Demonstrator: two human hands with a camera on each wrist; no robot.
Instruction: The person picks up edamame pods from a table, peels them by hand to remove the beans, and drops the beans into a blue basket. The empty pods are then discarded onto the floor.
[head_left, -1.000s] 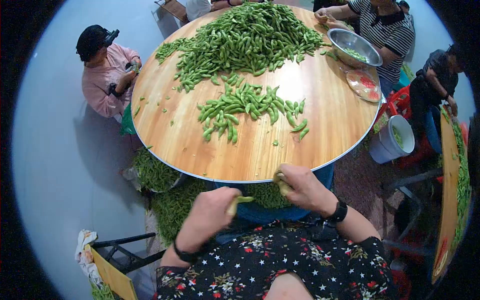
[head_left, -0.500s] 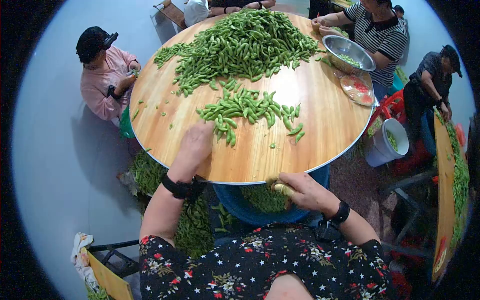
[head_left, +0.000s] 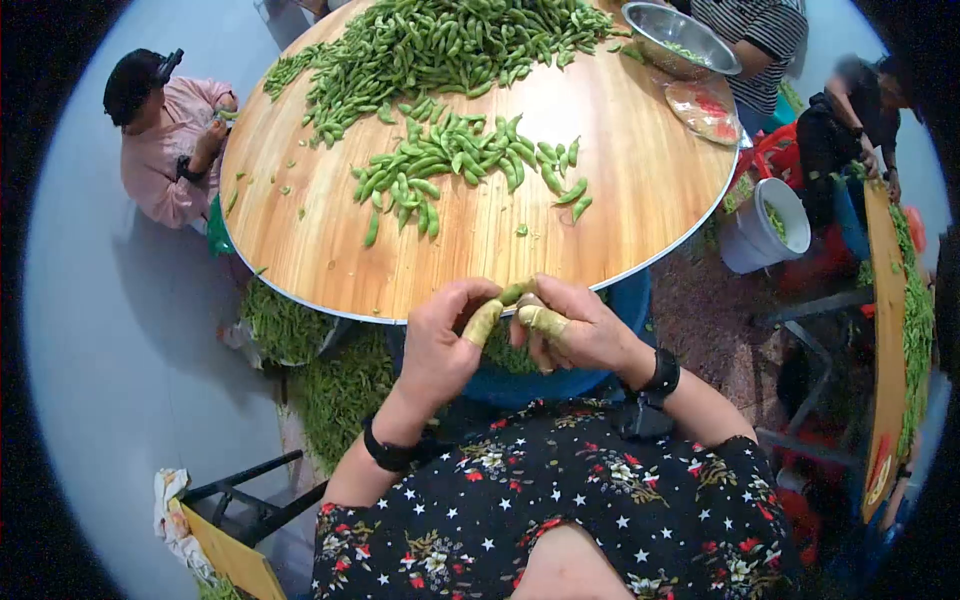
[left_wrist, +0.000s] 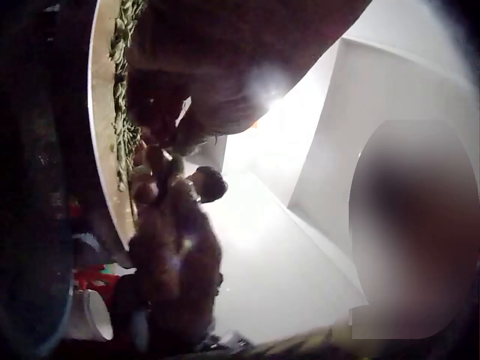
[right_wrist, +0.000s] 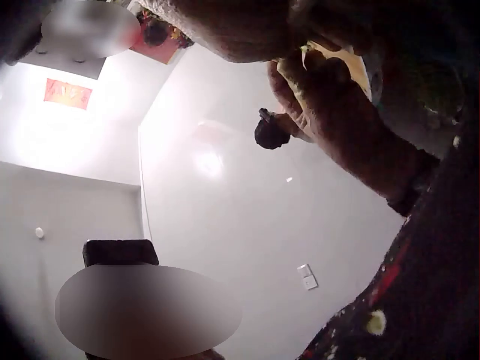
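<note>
Both hands meet at the table's near edge in the head view, with a green edamame pod (head_left: 513, 292) between them. My left hand (head_left: 440, 335) pinches one end between thumb and fingers. On the other end are the fingertips of my right hand (head_left: 590, 325). Each thumb wears a yellowish covering (head_left: 484, 322). Just beyond the hands lies a small group of loose pods (head_left: 455, 155), and behind it rises a large heap of pods (head_left: 440, 50). Below the hands stands a blue tub (head_left: 630, 305) holding green beans, partly hidden by them. Both wrist views are dark around the hands.
The round wooden table (head_left: 620, 200) carries a metal bowl (head_left: 680, 40) and a red-patterned packet (head_left: 703, 108) at the right. A white bucket (head_left: 765, 230) stands beside it. Piles of pods (head_left: 345, 400) lie on the floor at left. Other people sit or stand around.
My left hand went out to the small group of pods, then came back beside the right hand with a pod. The right hand stayed near the table edge. The head view has shifted.
</note>
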